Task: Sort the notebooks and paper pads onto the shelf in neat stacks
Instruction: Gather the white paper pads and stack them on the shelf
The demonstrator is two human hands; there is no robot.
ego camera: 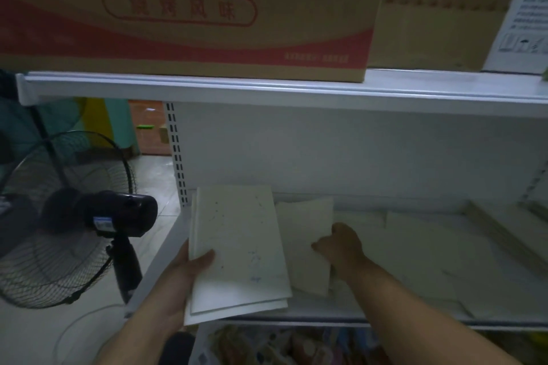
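Shelf point(296, 310) at sorting stage. Left hand point(184, 272) pinches a notebook stack point(237, 249), thumb on top, long axis running near to far. Just right of it, right hand point(341, 249), fingers point(318, 246) curled, grips a pad point(305, 234) lying on the shelf; looser pads point(415, 246) lie farther right, nearer that hand.

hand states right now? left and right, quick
Left hand: closed on a small stack of notebooks, thumb on top.
Right hand: grip closed on the edge of a paper pad lying on the shelf.
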